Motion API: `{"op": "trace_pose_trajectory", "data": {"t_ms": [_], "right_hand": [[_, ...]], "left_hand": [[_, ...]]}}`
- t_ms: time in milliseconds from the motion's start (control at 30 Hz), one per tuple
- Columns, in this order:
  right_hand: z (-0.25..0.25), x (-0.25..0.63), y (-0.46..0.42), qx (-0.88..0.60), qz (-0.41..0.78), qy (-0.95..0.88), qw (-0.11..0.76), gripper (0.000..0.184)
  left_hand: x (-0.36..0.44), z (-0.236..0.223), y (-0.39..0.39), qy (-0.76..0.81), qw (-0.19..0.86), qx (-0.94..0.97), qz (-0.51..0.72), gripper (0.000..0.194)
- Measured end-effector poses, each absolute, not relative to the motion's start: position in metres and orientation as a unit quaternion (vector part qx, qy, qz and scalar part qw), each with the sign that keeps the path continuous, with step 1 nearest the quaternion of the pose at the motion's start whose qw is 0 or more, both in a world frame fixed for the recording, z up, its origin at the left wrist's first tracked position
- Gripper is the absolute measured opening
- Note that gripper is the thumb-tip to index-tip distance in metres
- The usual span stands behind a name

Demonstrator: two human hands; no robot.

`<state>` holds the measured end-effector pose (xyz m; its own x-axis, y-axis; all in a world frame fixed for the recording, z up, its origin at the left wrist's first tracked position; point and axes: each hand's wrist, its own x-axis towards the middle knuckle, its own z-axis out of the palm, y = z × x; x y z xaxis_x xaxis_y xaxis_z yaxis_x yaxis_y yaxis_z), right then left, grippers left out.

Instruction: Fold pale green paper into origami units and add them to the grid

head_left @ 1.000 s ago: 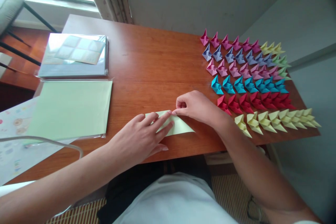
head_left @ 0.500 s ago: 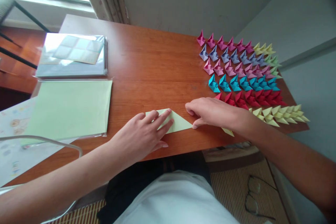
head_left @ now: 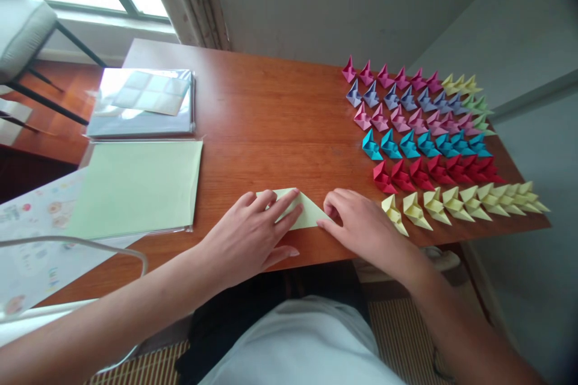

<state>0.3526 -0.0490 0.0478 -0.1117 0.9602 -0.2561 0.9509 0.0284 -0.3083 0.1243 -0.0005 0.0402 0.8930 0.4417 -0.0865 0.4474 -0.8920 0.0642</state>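
A pale yellow-green sheet of origami paper [head_left: 309, 214], folded to a pointed shape, lies near the table's front edge. My left hand [head_left: 253, 234] rests flat across its left part with the fingers spread, hiding that side. At the paper's right corner, my right hand [head_left: 359, 219] has its thumb and curled fingers closed on the tip. Just right of that hand stands a row of pale yellow folded paper pieces [head_left: 418, 212].
Rows of red [head_left: 383, 177], blue [head_left: 371, 144], pink and purple folded pieces fill the table's right side. On the left lie a pack of light green paper [head_left: 139, 186], a wrapped stack [head_left: 139, 123], a printed sheet [head_left: 40, 264] and a white cable [head_left: 103, 243].
My right hand has come down to the paper's right corner and closed its thumb and fingers there. My left hand stays spread on the paper. The view has shifted slightly.
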Motion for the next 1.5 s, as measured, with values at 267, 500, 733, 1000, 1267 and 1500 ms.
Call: {"op": "trace_pose_trajectory", "data": {"t_ms": [267,500,733,1000,1267,1500], "right_hand": [[0.048,0.33,-0.078,-0.665,0.149,-0.636,0.36,0.014],[0.041,0.3,-0.095,-0.569,-0.015,-0.71,0.415,0.024],[0.046,0.298,-0.091,-0.485,0.111,-0.754,0.429,0.032],[0.034,0.348,-0.062,-0.635,0.274,-0.56,0.457,0.043],[0.017,0.35,-0.048,-0.688,0.346,-0.493,0.404,0.017],[0.016,0.347,-0.046,-0.713,0.234,-0.566,0.341,0.008]], "left_hand": [[0.128,0.051,0.007,0.311,0.165,0.927,0.13,0.032],[0.142,0.071,0.011,0.388,0.497,0.747,0.211,0.024],[0.141,0.069,0.013,0.403,0.567,0.679,0.234,0.02],[0.128,0.074,0.019,0.362,0.584,0.705,0.177,0.023],[0.129,0.04,0.018,0.404,0.329,0.845,0.122,0.022],[0.128,0.03,0.005,0.268,0.002,0.963,0.017,0.035]]}}
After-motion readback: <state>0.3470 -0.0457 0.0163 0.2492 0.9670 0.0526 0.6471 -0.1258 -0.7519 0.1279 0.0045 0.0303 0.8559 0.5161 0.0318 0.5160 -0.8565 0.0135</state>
